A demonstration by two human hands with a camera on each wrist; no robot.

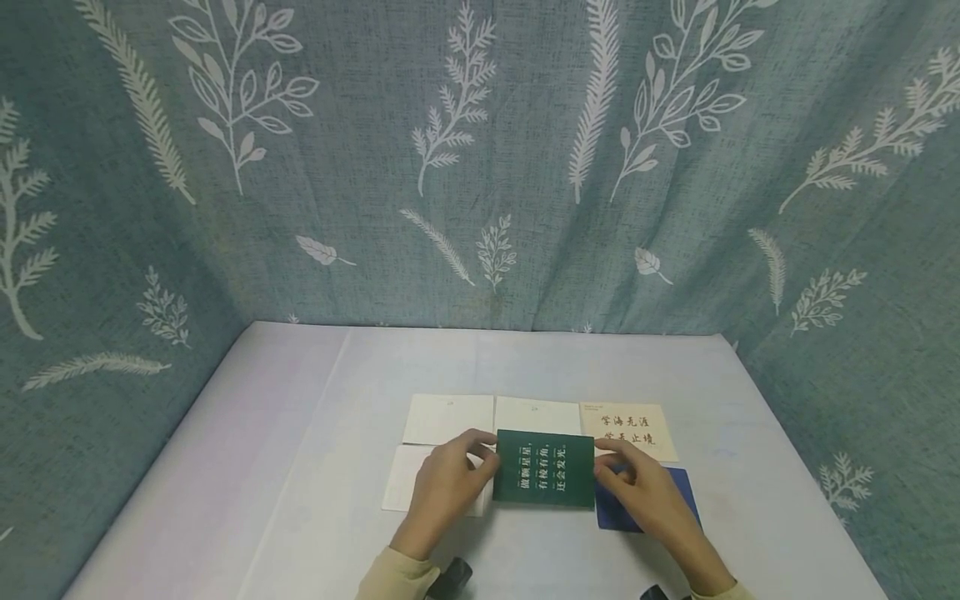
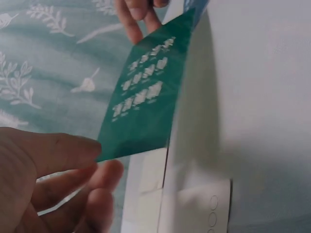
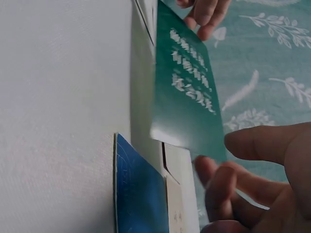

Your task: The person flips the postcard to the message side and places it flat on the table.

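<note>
A dark green card (image 1: pixel 543 492) with white Chinese lettering is held up above the table, its text turned sideways in the head view. My left hand (image 1: pixel 450 483) pinches its left edge near the far corner between thumb and fingers. At the opposite edge, my right hand (image 1: pixel 647 492) pinches the far right corner; the right wrist view shows the thumb (image 3: pixel 257 143) on the lettered face. Under and beside my right hand lies a blue card (image 1: pixel 684 492). A white card (image 1: pixel 402 479) lies partly hidden beneath my left hand.
Behind the green card lie two white cards, one at left (image 1: pixel 448 419) and one in the middle (image 1: pixel 536 410), beside a cream card (image 1: pixel 652 425) with brown lettering. The white table (image 1: pixel 315 500) meets a leaf-patterned teal cloth (image 1: pixel 360 167) at the back and sides.
</note>
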